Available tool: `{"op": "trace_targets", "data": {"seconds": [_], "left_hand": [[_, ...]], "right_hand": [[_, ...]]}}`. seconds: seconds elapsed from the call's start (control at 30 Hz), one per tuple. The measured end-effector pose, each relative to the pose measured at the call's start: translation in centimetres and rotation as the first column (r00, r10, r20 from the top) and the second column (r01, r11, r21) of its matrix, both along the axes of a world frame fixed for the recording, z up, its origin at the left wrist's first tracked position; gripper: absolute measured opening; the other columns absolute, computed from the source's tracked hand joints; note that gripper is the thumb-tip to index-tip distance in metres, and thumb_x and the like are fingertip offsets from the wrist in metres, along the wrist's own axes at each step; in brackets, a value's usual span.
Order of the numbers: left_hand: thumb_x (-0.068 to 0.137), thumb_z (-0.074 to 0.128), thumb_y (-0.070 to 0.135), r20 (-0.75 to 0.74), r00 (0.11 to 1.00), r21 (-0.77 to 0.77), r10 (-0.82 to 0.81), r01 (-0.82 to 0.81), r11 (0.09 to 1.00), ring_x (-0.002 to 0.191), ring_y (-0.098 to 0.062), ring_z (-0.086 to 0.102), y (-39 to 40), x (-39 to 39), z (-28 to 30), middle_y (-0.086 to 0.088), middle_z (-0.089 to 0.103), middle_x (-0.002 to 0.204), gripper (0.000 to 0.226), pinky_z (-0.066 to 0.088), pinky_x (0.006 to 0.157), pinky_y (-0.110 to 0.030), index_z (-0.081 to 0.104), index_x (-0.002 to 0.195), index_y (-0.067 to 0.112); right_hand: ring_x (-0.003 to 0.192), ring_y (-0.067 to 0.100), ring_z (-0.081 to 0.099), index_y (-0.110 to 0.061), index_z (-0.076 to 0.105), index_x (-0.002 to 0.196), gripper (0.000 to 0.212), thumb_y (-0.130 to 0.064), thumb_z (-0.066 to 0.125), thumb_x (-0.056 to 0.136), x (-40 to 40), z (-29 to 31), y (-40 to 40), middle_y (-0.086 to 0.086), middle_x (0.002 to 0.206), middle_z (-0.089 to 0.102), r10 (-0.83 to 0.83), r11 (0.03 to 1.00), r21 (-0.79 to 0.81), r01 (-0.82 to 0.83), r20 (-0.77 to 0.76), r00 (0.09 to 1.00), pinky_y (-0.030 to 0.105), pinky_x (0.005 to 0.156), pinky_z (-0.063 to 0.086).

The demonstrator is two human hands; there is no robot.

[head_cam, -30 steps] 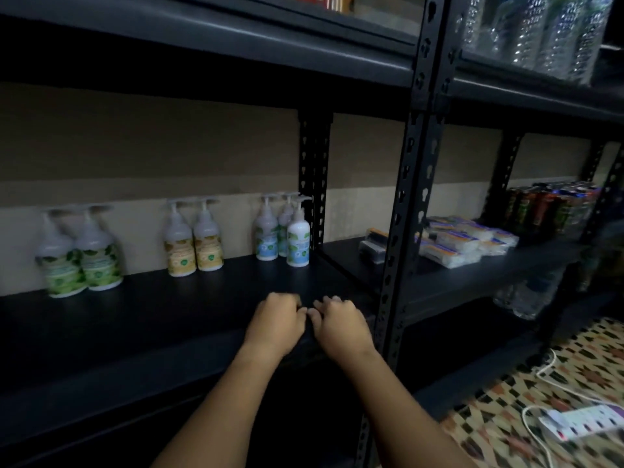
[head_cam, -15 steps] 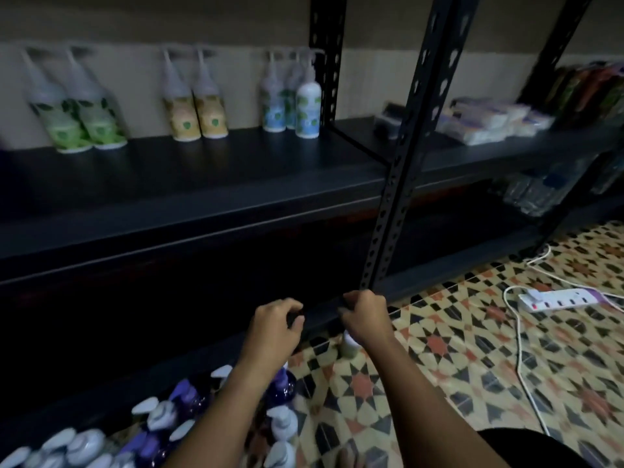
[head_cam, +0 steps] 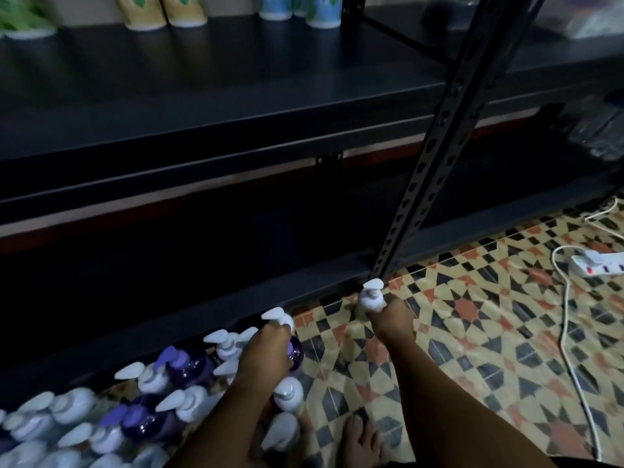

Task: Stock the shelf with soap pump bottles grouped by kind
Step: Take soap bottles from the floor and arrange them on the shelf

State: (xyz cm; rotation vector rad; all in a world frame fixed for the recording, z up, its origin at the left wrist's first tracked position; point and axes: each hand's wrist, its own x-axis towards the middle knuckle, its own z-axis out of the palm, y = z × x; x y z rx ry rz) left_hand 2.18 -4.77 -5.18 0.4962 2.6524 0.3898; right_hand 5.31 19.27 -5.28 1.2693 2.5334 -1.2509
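Down at floor level, the fingers of the right hand point(head_cam: 391, 320) are curled round the shoulder of a white pump bottle point(head_cam: 371, 298) that stands alone just in front of the foot of the perforated upright post point(head_cam: 435, 157). Left of that post, the left hand point(head_cam: 266, 352) has its fingers bent over a purple pump bottle point(head_cam: 295, 349) at the near edge of the crowd of bottles on the floor point(head_cam: 145, 410); how firmly it is held I cannot tell, as the hand hides most of the body.

These look like filled plastic bottles, so probably moderately heavy, stiff in the wall and smooth enough to slip. The pump head is likely the weak part and may swivel, so the shoulder or neck below it seems the safer hold, as both hands appear to be taking.

The target shelf point(head_cam: 236, 96) lies up and left of the post, with yellow-labelled bottles point(head_cam: 162, 10) and blue-labelled bottles point(head_cam: 300, 10) at its back and a green-labelled one point(head_cam: 23, 21) further left; the board in front of them is bare.

Lifting calls for clearing the shelf's front lip and the post itself. The packed neighbours by the left hand could topple. Right of the post, a power strip point(head_cam: 597, 265) and its white cable point(head_cam: 570, 329) lie on the patterned tiles, well apart from the hands. A bare foot point(head_cam: 359, 440) rests near the bottles.
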Motion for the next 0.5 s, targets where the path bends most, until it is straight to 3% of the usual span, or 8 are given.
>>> {"op": "trace_targets", "data": {"seconds": [0.07,0.17,0.3,0.43,0.5], "left_hand": [[0.084,0.075,0.020,0.027,1.000,-0.001,0.012,-0.012,1.000,0.105,-0.027,0.065,0.2,-0.7,-0.3,-0.006,0.065,0.112,0.033,0.052,0.087,-0.032,0.044,0.096,0.027],[0.080,0.077,0.016,0.013,0.998,-0.003,0.065,-0.065,0.998,0.090,-0.020,0.068,0.0,-0.7,-0.9,-0.001,0.067,0.091,0.027,0.048,0.071,-0.027,0.051,0.082,0.022],[0.072,0.085,0.022,-0.028,0.993,0.044,0.114,-0.112,0.993,0.087,-0.019,0.065,-0.7,-0.6,-2.0,0.000,0.066,0.089,0.025,0.045,0.073,-0.025,0.063,0.081,0.017],[0.079,0.082,0.029,-0.018,0.998,0.022,0.066,-0.066,0.998,0.097,-0.022,0.066,-0.6,-0.8,-1.9,-0.003,0.067,0.101,0.027,0.045,0.074,-0.025,0.068,0.098,0.015],[0.085,0.072,0.023,-0.059,0.997,0.005,0.042,-0.042,0.999,0.086,-0.017,0.063,-0.5,-0.8,-1.3,0.001,0.065,0.092,0.013,0.038,0.060,-0.019,0.064,0.093,0.016]], "right_hand": [[0.083,0.031,0.059,0.000,0.065,0.108,0.025,-0.021,0.065,0.094,-0.7,-0.6,0.6,0.021,0.103,0.069,0.016,1.000,0.003,-0.016,-0.009,1.000,0.030,0.066,0.037],[0.096,0.035,0.067,-0.008,0.064,0.125,0.036,-0.016,0.072,0.091,-1.8,-1.6,1.2,0.017,0.110,0.071,-0.002,1.000,0.000,0.003,-0.066,0.998,0.033,0.071,0.048],[0.085,0.031,0.068,-0.010,0.064,0.123,0.035,-0.015,0.074,0.089,-2.7,-2.9,1.5,0.013,0.102,0.071,-0.044,0.999,0.015,0.045,-0.058,0.997,0.050,0.071,0.061],[0.086,0.025,0.066,-0.009,0.066,0.117,0.027,-0.014,0.073,0.091,-2.8,-3.4,1.5,0.011,0.099,0.070,-0.075,0.997,-0.005,0.075,-0.082,0.994,0.041,0.072,0.058],[0.084,0.020,0.063,-0.007,0.067,0.110,0.021,-0.012,0.072,0.090,-2.4,-3.8,1.3,0.009,0.098,0.070,-0.074,0.997,-0.017,0.073,-0.086,0.994,0.029,0.064,0.048]]}}
